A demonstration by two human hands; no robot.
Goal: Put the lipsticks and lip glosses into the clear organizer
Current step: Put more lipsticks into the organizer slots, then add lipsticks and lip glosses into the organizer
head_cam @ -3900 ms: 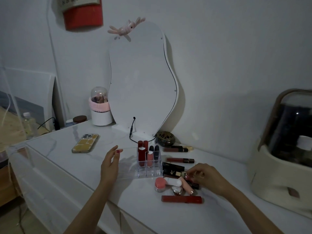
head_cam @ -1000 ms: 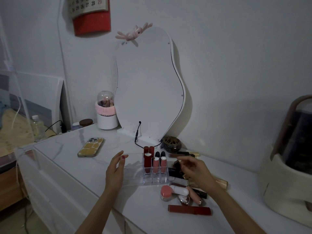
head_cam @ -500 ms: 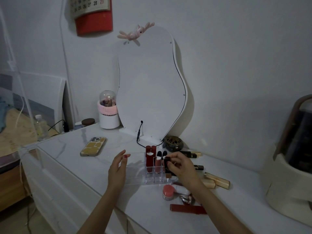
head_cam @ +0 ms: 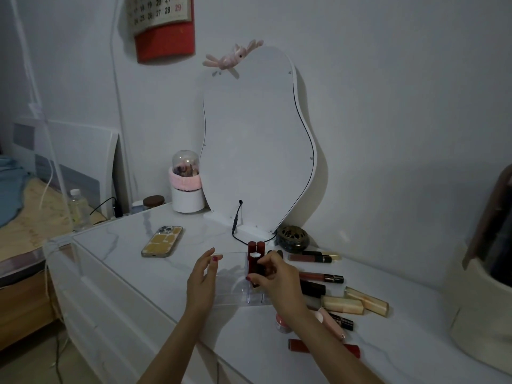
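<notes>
Meanwhile the right hand (head_cam: 277,281) pinches a dark lipstick (head_cam: 260,268) over the clear organizer (head_cam: 232,296) on the counter (head_cam: 124,245), hiding most slots; the left hand (head_cam: 202,273), fingers straight, steadies its left end. Loose lip glosses (head_cam: 321,277) lie right, a phone (head_cam: 162,241) left, a mirror (head_cam: 255,139) behind.

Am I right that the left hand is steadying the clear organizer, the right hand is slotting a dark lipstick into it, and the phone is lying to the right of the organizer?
Not quite. The head view shows the phone lying to the left of the clear organizer, not the right. The rest holds: the left hand steadies the organizer, and the right hand slots a dark lipstick into it.
</notes>
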